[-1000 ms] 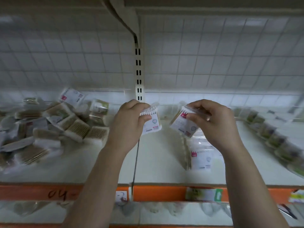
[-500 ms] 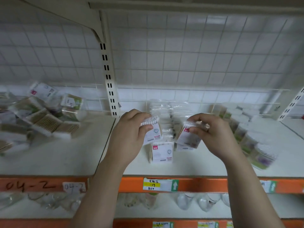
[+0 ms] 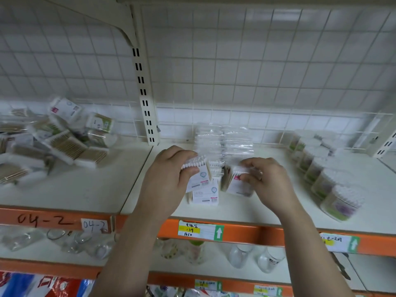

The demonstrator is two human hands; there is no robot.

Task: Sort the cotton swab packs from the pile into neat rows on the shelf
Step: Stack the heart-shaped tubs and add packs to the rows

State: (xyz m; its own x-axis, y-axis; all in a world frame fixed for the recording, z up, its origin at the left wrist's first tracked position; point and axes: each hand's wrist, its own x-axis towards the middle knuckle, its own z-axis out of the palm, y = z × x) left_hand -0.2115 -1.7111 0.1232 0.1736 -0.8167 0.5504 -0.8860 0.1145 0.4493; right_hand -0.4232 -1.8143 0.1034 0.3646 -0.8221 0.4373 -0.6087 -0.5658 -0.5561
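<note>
- Two cotton swab packs are in the air over the shelf (image 3: 246,213) — one pack (image 3: 198,176) in the left hand (image 3: 169,179), the other pack (image 3: 239,183) in the right hand (image 3: 267,183).
- Step in hand, I judge: placing them at the front of the standing row (image 3: 214,159); the pile (image 3: 57,142) waits at the left.
- Next each pack must go down upright, beside the others.
- Both hands are raised, palms away, fingers (image 3: 186,154) clenched on the pack tops.

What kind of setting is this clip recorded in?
Probably a shop or stockroom aisle: orange-edged shelving with price labels, a wire-grid back panel, and many cotton swab packs piled up.
</note>
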